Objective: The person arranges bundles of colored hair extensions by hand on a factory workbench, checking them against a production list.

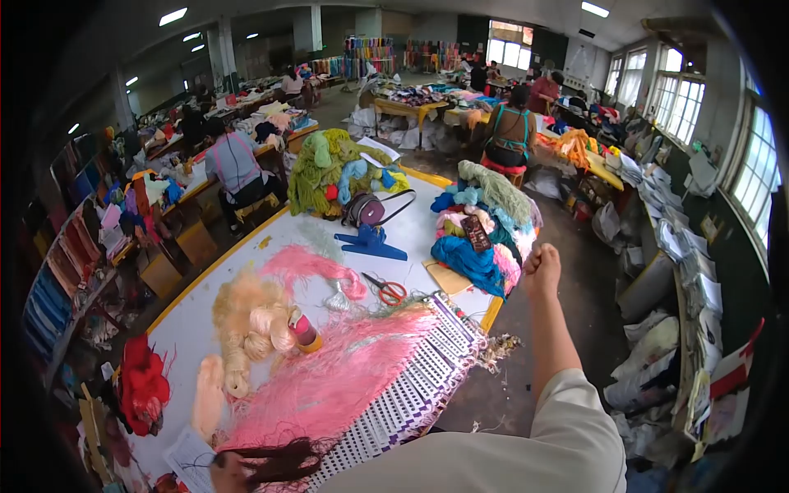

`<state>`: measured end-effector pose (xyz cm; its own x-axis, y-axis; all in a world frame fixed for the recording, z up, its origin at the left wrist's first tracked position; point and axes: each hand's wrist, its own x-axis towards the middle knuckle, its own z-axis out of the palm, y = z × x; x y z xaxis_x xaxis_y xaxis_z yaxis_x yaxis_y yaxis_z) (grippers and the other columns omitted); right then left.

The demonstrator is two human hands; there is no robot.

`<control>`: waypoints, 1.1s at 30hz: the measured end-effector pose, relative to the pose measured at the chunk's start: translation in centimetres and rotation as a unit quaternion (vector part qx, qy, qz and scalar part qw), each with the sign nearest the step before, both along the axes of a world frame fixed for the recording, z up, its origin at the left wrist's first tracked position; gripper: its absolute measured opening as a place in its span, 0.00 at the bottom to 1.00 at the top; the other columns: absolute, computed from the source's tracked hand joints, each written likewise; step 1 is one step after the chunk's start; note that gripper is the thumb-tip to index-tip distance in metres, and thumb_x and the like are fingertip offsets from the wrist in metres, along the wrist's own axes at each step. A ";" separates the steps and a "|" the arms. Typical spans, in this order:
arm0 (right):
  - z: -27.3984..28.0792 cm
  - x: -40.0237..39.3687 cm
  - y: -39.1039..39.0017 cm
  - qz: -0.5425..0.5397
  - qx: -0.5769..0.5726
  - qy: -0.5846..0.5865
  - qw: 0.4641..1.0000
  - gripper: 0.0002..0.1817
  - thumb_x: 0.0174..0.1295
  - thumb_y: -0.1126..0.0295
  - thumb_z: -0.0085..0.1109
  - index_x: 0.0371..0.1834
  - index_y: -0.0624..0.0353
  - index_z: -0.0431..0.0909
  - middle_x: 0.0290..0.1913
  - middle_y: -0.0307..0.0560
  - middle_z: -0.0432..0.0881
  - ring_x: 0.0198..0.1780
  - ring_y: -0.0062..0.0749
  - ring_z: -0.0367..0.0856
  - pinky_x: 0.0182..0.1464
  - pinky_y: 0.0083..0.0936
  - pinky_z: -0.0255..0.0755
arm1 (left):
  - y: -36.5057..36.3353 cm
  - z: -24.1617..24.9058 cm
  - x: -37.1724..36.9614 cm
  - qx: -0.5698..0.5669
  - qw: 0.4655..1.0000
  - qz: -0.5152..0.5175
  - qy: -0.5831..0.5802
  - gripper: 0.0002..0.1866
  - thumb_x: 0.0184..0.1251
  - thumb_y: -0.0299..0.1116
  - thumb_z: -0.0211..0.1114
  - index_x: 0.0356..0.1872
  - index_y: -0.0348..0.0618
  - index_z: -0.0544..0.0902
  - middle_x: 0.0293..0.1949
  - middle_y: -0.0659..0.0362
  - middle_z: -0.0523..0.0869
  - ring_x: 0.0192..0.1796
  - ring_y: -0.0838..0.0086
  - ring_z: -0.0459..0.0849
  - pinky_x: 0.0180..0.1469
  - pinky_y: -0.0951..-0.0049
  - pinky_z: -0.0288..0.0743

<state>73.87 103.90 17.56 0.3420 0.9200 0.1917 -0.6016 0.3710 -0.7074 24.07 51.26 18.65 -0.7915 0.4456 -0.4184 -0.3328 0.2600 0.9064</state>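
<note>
My right hand point(542, 269) is raised at the end of my outstretched arm, past the table's right edge. Its fingers are closed, and what they hold, if anything, is too small to see. At the bottom edge, my left hand point(228, 472) is closed on a dark maroon thread skein point(283, 462); it is partly cut off by the frame. Between the hands lie white cards with rows of dark marks point(403, 390), overlapping in a long slanting strip. Long pink threads point(329, 374) spread out from them across the table.
On the white table point(288, 238) lie red-handled scissors point(386, 289), a blue clamp-like tool point(371, 244), cream skeins point(261, 329), a thread cone point(306, 333), a dark bag point(366, 210) and heaps of green point(325, 177) and blue yarn point(468, 261). Other people sit at tables beyond.
</note>
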 end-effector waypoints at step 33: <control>-34.6 -29.1 -25.2 0.616 -0.083 -0.667 0.410 0.24 0.70 0.52 0.45 0.62 0.53 0.73 0.51 0.60 0.82 0.51 0.51 0.82 0.53 0.46 0.72 | 12.8 -38.3 7.4 -0.221 0.878 -0.354 0.233 0.25 0.58 0.48 0.67 0.50 0.41 0.81 0.35 0.44 0.83 0.37 0.54 0.81 0.44 0.55 0.75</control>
